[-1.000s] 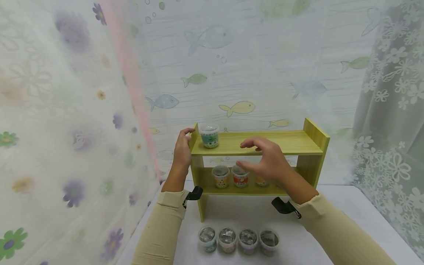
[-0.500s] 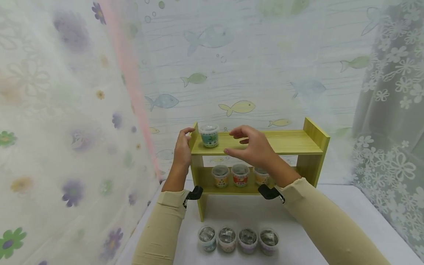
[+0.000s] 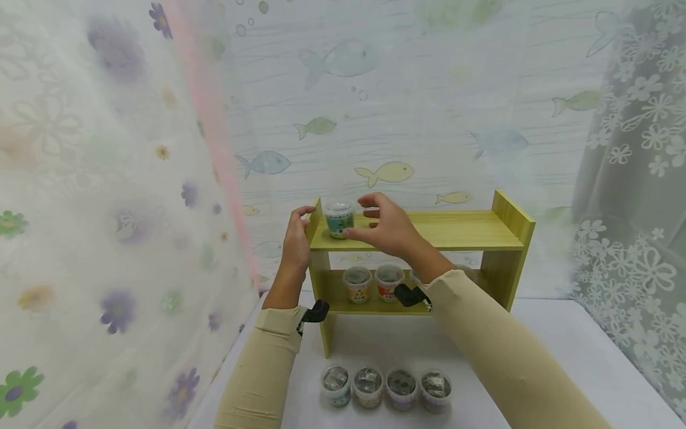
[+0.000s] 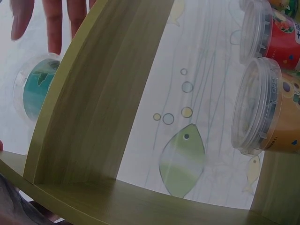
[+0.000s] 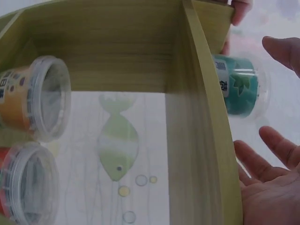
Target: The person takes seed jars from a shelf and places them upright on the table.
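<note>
A small teal plastic tub (image 3: pixel 340 221) with a clear lid and a leaf print stands upright at the left end of the top board of a yellow-green wooden shelf (image 3: pixel 445 229). My right hand (image 3: pixel 387 225) is just right of it, thumb and fingers spread. The right wrist view shows a gap between that thumb and the tub (image 5: pixel 241 86). At the shelf's left side panel (image 3: pixel 315 221), my left hand (image 3: pixel 296 241) grips the upper edge; its fingertips (image 5: pixel 240 10) appear over the panel in the right wrist view.
On the lower board stand an orange tub (image 3: pixel 357 286), a red tub (image 3: pixel 387 283) and others partly hidden by my right arm. Several lidded tubs (image 3: pixel 368 387) form a row on the white table (image 3: pixel 557 369) in front. A fish-print curtain (image 3: pixel 429 107) hangs behind.
My right hand has moved left along the top board, from its middle to beside the teal tub. The left hand and the tubs have stayed in place.
</note>
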`<control>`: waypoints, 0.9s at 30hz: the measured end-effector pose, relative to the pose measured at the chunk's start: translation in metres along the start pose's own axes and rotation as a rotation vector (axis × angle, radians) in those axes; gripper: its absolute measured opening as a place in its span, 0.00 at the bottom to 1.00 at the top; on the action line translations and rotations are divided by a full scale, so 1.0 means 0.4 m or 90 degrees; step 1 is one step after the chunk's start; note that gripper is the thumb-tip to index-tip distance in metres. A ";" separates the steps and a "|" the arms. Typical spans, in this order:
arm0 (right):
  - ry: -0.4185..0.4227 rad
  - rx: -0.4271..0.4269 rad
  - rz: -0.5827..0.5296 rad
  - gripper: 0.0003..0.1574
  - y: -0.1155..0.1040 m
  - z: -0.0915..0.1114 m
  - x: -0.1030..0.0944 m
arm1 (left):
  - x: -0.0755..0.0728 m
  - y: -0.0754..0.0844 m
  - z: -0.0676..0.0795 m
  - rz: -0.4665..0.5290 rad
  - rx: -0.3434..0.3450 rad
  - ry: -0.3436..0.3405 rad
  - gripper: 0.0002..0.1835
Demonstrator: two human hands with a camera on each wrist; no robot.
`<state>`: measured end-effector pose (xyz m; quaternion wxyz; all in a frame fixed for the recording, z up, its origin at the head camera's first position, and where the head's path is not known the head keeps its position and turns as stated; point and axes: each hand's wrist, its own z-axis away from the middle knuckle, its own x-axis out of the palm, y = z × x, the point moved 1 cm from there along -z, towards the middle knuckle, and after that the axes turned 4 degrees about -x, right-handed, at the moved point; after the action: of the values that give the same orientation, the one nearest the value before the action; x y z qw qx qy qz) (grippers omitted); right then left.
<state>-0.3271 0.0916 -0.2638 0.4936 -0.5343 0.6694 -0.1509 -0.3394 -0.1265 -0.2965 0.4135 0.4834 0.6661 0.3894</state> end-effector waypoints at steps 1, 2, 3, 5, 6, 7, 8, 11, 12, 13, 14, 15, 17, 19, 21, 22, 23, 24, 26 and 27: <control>-0.007 0.007 -0.006 0.54 -0.001 -0.007 0.003 | -0.001 0.001 0.001 -0.001 -0.002 0.000 0.28; -0.014 0.014 -0.010 0.55 -0.001 -0.014 0.006 | -0.003 0.001 0.002 0.001 -0.005 -0.001 0.28; -0.018 0.021 -0.011 0.56 -0.003 -0.021 0.009 | -0.004 0.002 0.003 0.005 -0.009 -0.002 0.28; -0.027 0.030 -0.011 0.58 -0.004 -0.032 0.013 | -0.006 0.002 0.005 0.012 -0.012 -0.004 0.27; -0.030 0.033 -0.009 0.58 -0.004 -0.037 0.014 | -0.007 0.002 0.005 0.014 -0.012 -0.004 0.28; -0.030 0.036 -0.006 0.59 -0.004 -0.042 0.016 | -0.007 0.001 0.004 0.015 -0.011 -0.007 0.28; -0.029 0.037 -0.007 0.59 -0.004 -0.046 0.018 | -0.007 0.001 0.003 0.017 -0.010 -0.010 0.28; -0.027 0.036 -0.021 0.59 -0.002 -0.055 0.025 | -0.008 0.000 0.003 0.016 -0.006 -0.018 0.28; -0.027 0.035 -0.026 0.59 -0.002 -0.058 0.027 | -0.008 0.000 0.003 0.014 -0.007 -0.019 0.28; -0.029 0.033 -0.031 0.58 -0.002 -0.061 0.030 | -0.009 0.000 0.004 0.010 -0.006 -0.019 0.28; -0.031 0.032 -0.036 0.57 -0.003 -0.062 0.032 | -0.009 0.001 0.005 0.007 -0.004 -0.017 0.28; -0.033 0.030 -0.035 0.56 -0.004 -0.065 0.034 | -0.010 0.001 0.004 0.008 -0.004 -0.017 0.28; -0.036 0.027 -0.025 0.53 -0.005 -0.069 0.035 | -0.009 0.000 0.003 0.004 -0.001 -0.015 0.28; -0.031 0.028 -0.010 0.50 -0.009 -0.071 0.035 | -0.009 0.000 0.000 0.004 0.005 -0.016 0.29; -0.022 0.028 0.012 0.48 -0.011 -0.075 0.034 | -0.010 -0.001 -0.003 0.006 0.009 -0.017 0.29; -0.018 0.029 0.021 0.48 -0.011 -0.075 0.032 | -0.009 -0.001 -0.003 0.003 0.010 -0.016 0.29; -0.014 0.032 0.028 0.48 -0.013 -0.073 0.030 | -0.008 -0.002 -0.003 0.001 0.010 -0.014 0.29; -0.009 0.037 0.033 0.48 -0.014 -0.072 0.028 | -0.008 -0.002 -0.003 0.002 0.010 -0.012 0.28; -0.002 0.050 0.041 0.49 -0.014 -0.069 0.023 | -0.007 -0.004 -0.004 0.003 0.008 -0.011 0.28; 0.002 0.056 0.044 0.50 -0.014 -0.066 0.020 | -0.006 -0.003 -0.003 0.005 0.005 -0.011 0.28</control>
<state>-0.3453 0.0738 -0.2515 0.5207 -0.4882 0.6809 -0.1641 -0.3405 -0.1295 -0.2969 0.4156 0.4909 0.6624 0.3841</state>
